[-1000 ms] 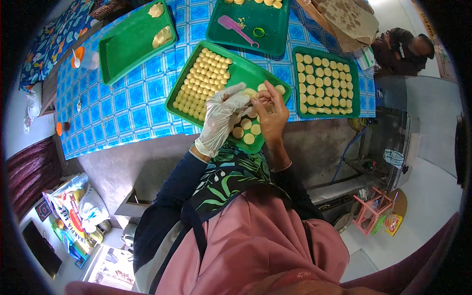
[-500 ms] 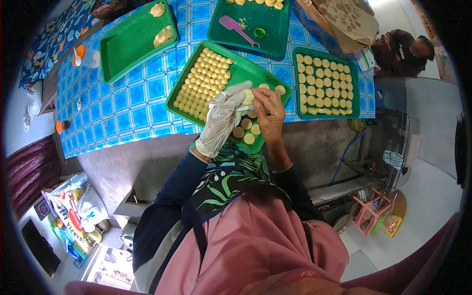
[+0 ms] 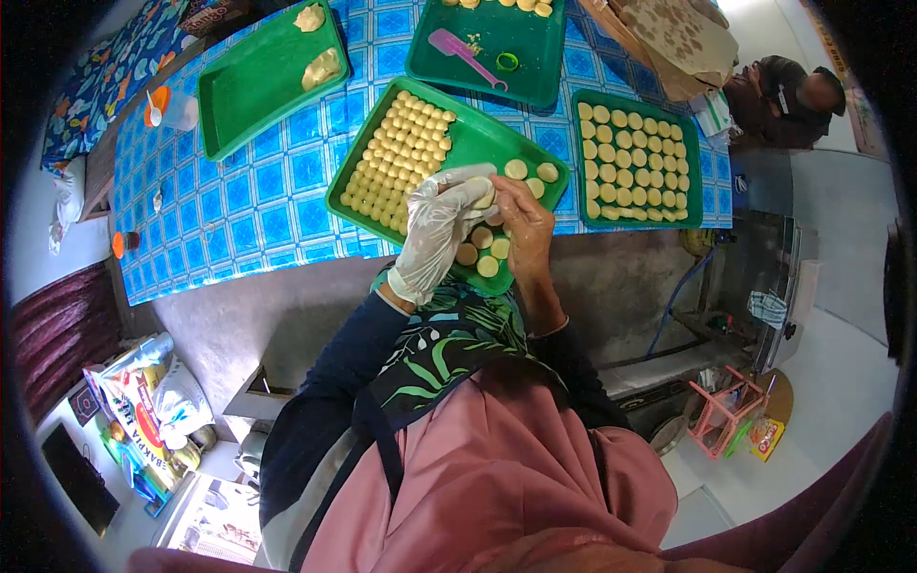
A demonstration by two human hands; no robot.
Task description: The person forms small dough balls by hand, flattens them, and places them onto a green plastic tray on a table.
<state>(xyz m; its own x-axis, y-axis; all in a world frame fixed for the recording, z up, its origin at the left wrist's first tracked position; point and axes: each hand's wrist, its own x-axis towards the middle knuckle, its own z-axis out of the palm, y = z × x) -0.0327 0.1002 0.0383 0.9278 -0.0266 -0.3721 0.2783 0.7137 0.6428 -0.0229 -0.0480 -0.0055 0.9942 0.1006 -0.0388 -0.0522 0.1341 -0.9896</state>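
Note:
My left hand (image 3: 435, 224), in a thin white glove, is closed around a pale piece of dough (image 3: 484, 198). My bare right hand (image 3: 526, 216) pinches the same piece from the other side, fingertips against it. Both hands are above a green tray (image 3: 487, 139) at the table's near edge. Rows of small round dough balls (image 3: 399, 153) fill the tray's left part. Several flattened dough rounds (image 3: 516, 169) lie on its right side, and more (image 3: 488, 266) lie on green below the hands. My fingers partly hide the held dough.
At the right, another green tray (image 3: 638, 222) bears rows of dough rounds. A dark green tray behind holds a pink spatula (image 3: 466, 57) and a green ring (image 3: 507, 62). Far left, a green tray (image 3: 250, 105) carries two dough lumps. A person (image 3: 783, 100) sits at upper right.
Both hands stay together over the tray, with slight finger movement as the held dough turns and shows less of its face. The whole view has shifted slightly.

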